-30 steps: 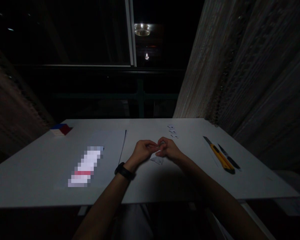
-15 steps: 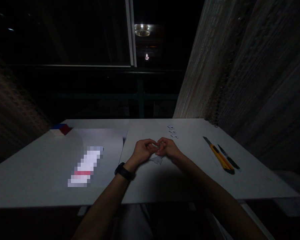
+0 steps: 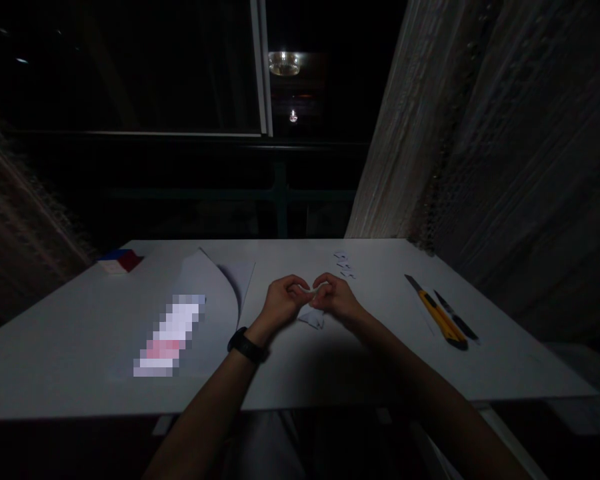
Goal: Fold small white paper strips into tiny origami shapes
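My left hand (image 3: 284, 299), a black band on its wrist, and my right hand (image 3: 336, 297) meet above the middle of the table. Fingers of both are bent and closed in a pinch on a small piece of folded white paper (image 3: 312, 317). Its lower, pointed part shows below the fingertips; the upper part is mostly hidden by them. Just beyond my right hand lie several small paper pieces (image 3: 345, 265) in a row, with dark marks or shadows on them.
On the white table (image 3: 370, 360), a yellow utility knife (image 3: 436, 313) and a black-handled knife (image 3: 457, 317) lie at right. A large white sheet (image 3: 205, 280) curls up at left beneath a bright, blurred-out object (image 3: 173, 333). Behind it sits a coloured cube (image 3: 120, 261). Curtains (image 3: 380, 133) hang beyond.
The far edge of the large white sheet has lifted and curled upward. Both hands stay in nearly the same place, with the fingers shifting slightly on the folded paper.
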Available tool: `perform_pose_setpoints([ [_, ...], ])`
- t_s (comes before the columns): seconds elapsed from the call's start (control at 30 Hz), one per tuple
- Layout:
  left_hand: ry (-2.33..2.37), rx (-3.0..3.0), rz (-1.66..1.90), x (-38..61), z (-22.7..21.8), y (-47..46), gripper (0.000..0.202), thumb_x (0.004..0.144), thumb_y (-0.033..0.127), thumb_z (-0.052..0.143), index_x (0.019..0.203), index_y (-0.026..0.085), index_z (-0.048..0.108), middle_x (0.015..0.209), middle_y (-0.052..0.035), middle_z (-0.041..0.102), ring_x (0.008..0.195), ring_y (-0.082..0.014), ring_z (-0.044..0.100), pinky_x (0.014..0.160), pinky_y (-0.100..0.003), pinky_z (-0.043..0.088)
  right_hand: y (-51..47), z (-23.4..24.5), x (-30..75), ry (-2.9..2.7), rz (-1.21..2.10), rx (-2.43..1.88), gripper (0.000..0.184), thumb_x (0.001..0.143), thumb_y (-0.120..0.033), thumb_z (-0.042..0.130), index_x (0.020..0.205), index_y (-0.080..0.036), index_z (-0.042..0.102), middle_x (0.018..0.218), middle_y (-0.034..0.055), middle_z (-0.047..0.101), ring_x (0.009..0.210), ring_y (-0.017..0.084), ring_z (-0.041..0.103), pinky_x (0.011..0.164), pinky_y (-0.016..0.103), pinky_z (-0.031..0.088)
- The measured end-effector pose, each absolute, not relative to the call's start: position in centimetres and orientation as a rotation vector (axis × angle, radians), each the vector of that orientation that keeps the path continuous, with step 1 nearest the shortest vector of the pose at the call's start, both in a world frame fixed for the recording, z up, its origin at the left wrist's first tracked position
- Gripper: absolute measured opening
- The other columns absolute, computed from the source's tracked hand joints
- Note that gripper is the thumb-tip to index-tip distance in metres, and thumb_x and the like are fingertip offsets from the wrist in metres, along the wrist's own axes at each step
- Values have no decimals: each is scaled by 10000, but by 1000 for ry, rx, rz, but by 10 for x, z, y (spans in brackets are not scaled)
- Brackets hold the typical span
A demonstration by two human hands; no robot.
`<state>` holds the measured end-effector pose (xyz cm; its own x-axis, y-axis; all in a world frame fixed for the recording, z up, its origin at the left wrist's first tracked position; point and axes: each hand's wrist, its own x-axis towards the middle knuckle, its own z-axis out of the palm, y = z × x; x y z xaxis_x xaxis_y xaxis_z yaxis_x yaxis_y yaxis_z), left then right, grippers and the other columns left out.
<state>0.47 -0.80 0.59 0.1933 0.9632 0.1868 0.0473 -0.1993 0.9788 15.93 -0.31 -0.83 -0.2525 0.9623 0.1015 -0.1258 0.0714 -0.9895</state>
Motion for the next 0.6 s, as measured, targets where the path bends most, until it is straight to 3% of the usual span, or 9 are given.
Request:
perform_pose_setpoints([
  [0.1,1027,1483,1199,5,6,-8,290,537,305,726,723,122,602,500,32,534,431,-61,439,432,-185,314,-4,-8,158,-1445,1408,-936,453,429,-168,752,831,-176,542,479,-102,510,415,58,446,439,187,359],
  [0.33,1017,1512,1190,6,4,-8,273,558,301,720,721,113,608,487,38,504,434,-53,406,421,-174,289,-3,-11,154,-1367,1365,-1049,424,402,-124,741,780,-170,556,432,-129,415,360,31,354,393,169,313],
  [0.6,1023,1537,1166,5,3,-8,281,570,314,710,752,116,630,502,36,510,431,-54,400,425,-179,281,-6,-6,161,-1394,1452,-977,443,421,-143,746,825,-173,567,480,-100,505,416,59,456,448,192,371],
])
